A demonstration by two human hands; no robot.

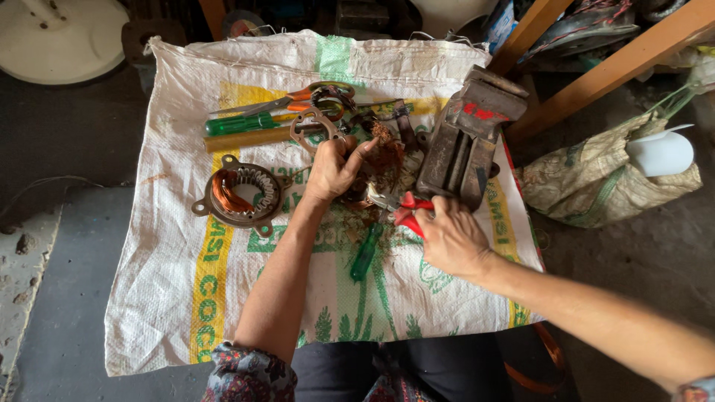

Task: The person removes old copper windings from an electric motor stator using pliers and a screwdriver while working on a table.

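Mid-sack (179, 298), the left hand (333, 170) has its fingers clamped on a stator (372, 167) of tangled copper; the right hand (450, 238) grips red pliers (402, 211) just beside it.

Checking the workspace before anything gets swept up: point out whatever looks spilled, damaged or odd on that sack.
Brown, crumbly debris is scattered over the white woven sack around the left hand and the right hand, which holds red-handled pliers. The round metal stator has its copper winding bunched loosely to one side.
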